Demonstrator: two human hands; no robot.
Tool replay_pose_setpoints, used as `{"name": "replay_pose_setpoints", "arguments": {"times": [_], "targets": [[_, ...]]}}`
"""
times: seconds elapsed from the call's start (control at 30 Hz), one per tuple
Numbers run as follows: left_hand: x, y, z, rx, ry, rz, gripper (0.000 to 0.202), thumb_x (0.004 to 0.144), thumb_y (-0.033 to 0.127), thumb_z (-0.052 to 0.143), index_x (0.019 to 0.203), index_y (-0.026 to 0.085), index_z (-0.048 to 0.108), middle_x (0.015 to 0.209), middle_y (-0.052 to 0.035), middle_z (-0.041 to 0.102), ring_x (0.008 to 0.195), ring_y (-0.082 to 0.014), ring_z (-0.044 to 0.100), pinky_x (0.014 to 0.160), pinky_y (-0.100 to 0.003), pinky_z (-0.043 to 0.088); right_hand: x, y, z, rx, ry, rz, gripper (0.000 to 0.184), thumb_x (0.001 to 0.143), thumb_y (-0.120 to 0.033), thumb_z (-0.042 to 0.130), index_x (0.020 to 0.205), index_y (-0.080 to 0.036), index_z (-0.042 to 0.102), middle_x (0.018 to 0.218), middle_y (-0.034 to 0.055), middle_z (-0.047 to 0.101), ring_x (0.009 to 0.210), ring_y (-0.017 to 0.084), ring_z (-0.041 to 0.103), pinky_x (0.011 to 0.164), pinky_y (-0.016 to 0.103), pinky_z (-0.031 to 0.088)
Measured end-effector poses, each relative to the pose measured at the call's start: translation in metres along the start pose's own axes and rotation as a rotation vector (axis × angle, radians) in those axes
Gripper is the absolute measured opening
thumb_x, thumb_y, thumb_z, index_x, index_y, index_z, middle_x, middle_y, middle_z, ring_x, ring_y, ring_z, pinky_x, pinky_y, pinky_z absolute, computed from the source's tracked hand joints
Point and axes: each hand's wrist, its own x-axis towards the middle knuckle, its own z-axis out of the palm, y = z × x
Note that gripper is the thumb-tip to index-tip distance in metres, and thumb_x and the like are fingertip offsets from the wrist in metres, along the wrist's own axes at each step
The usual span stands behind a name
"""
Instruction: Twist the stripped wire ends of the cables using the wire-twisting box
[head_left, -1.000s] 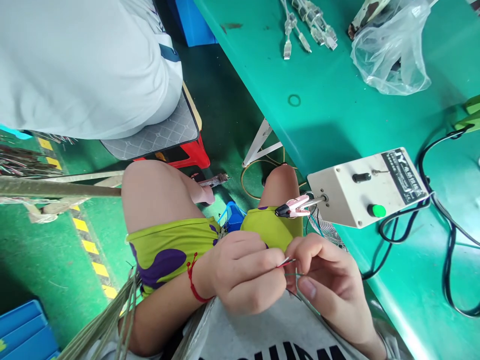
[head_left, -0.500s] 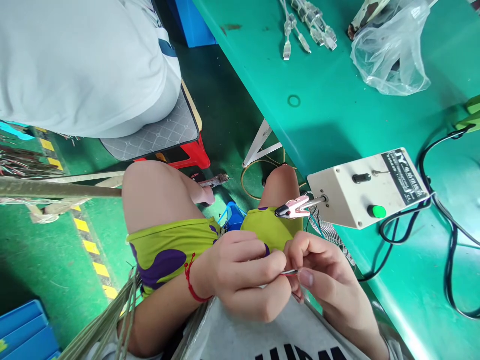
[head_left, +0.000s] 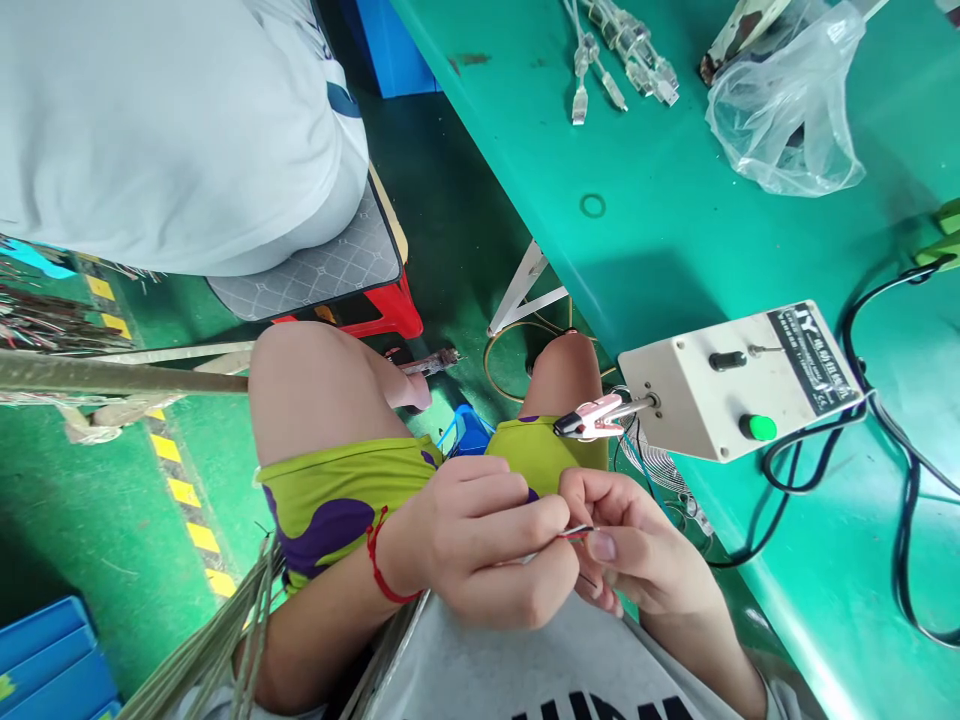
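Note:
Close together above my lap, both hands pinch thin insulated wires point(head_left: 576, 533), red, black and white. My left hand point(head_left: 495, 545), with a red string bracelet point(head_left: 382, 565) at its wrist, has its fingers closed on the wires. The thumb and forefinger of my right hand point(head_left: 630, 545) grip the wire tips. Most of the wires' length is hidden by my left hand. Just beyond the hands, a clip with pinkish handles point(head_left: 596, 416) sticks out from a cream box point(head_left: 739, 380) with a green button, which sits at the table edge. The clip's jaws appear to hold nothing.
On the green table point(head_left: 510, 150) lie clear-plugged USB cables point(head_left: 630, 50), a clear plastic bag point(head_left: 795, 110) and black power cords point(head_left: 832, 450). A co-worker in a light shirt point(head_left: 172, 130) sits on a red stool point(head_left: 390, 305). A bundle of grey cables point(head_left: 217, 630) hangs by my left arm.
My right hand has shifted slightly up and left, and more of the red and black wires shows between the fingers. The camera view has moved slightly.

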Motion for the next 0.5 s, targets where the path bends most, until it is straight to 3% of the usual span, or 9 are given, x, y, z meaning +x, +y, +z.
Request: {"name": "replay_pose_setpoints", "arguments": {"times": [0.17, 0.3, 0.5], "targets": [[0.001, -0.001, 0.0, -0.001, 0.0, 0.004, 0.024, 0.101, 0.008, 0.055, 0.084, 0.021, 0.068, 0.082, -0.0024, 0.076, 0.054, -0.0132, 0.044, 0.047, -0.033, 0.031, 0.0, 0.004, -0.002, 0.06, -0.038, -0.032, 0.034, 0.098, -0.04, 0.089, 0.089, -0.022, 0.061, 0.063, -0.0058, 0.062, 0.042, 0.007, 0.043, 0.037, 0.014, 0.034], [-0.002, -0.002, 0.0, -0.044, -0.024, -0.037, 0.032, 0.11, 0.01, 0.053, 0.083, 0.021, 0.066, 0.087, -0.0049, 0.078, 0.056, -0.0127, 0.053, 0.049, -0.033, 0.038, 0.002, 0.01, 0.001, 0.124, -0.042, -0.067, 0.032, 0.098, -0.039, 0.088, 0.09, -0.022, 0.062, 0.063, -0.0069, 0.06, 0.04, 0.005, 0.038, 0.037, 0.015, 0.032], [-0.01, -0.001, 0.006, -0.036, 0.1, -0.044, 0.034, 0.116, 0.013, 0.048, 0.087, 0.022, 0.061, 0.083, -0.0039, 0.076, 0.055, -0.0132, 0.057, 0.05, -0.03, 0.047, 0.011, 0.012, 0.008, 0.182, -0.057, -0.092, 0.03, 0.098, -0.035, 0.087, 0.09, -0.022, 0.062, 0.061, -0.0078, 0.058, 0.038, 0.004, 0.033, 0.038, 0.015, 0.031]]}}
